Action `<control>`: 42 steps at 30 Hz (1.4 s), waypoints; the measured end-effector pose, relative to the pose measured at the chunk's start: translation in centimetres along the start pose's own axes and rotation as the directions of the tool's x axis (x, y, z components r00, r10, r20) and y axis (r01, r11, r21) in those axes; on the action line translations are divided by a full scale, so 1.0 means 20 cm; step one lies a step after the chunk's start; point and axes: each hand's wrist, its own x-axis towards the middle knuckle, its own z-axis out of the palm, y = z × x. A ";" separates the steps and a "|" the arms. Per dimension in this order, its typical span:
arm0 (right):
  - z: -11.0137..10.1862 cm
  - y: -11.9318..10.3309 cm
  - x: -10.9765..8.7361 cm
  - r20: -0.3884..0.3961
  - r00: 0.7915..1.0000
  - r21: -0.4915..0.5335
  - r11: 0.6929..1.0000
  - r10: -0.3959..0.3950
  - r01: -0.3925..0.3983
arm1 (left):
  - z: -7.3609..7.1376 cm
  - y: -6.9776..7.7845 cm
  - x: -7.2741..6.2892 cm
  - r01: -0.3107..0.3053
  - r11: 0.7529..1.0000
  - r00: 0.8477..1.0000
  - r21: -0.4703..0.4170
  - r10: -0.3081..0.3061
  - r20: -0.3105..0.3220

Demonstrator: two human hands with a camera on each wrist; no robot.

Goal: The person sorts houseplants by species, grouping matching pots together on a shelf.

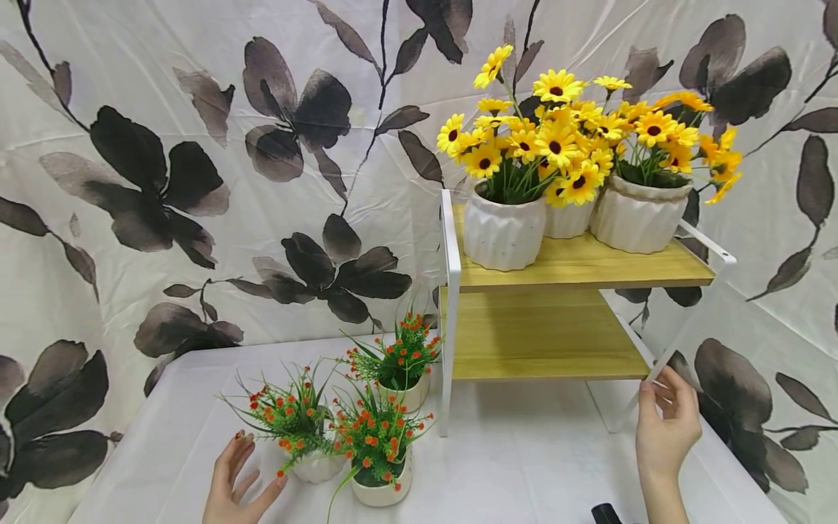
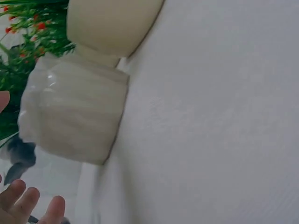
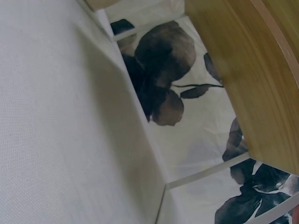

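Note:
My left hand (image 1: pixel 238 484), fingers spread, is beside a red-flowered potted plant (image 1: pixel 288 415) with a ribbed white pot (image 2: pixel 74 112). In the left wrist view its fingertips (image 2: pixel 55 207) show below that pot. Two more red-flowered potted plants stand close by, one in front (image 1: pixel 380 444) and one behind (image 1: pixel 402 356). On the right, my right hand (image 1: pixel 671 426) grips the white front post of a two-tier shelf (image 1: pixel 550 338) with curled fingers, near the lower board's corner. The right wrist view shows the board's underside (image 3: pixel 233 70), with the hand almost wholly out of frame.
Several yellow sunflowers (image 1: pixel 556 142) in white pots (image 1: pixel 504 229) stand on the top board. A black object (image 1: pixel 605 514) pokes in at the bottom edge. White cloth (image 1: pixel 511 466) covers the table, and a floral curtain (image 1: pixel 216 306) hangs behind.

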 end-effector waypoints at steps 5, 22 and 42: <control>0.00 0.01 0.00 0.000 1.000 -0.016 1.000 0.007 -0.007 | 0.06 -0.04 0.00 -0.048 0.997 0.997 -0.062 0.051 0.051; 0.00 0.00 0.00 -0.010 1.000 -0.036 0.999 -0.005 0.005 | 0.18 -0.01 0.00 0.128 0.971 0.980 -0.201 -0.093 0.173; 0.00 0.00 0.00 -0.012 1.000 -0.050 0.999 0.009 -0.010 | 0.22 0.00 0.00 0.122 0.990 0.981 -0.076 -0.109 0.158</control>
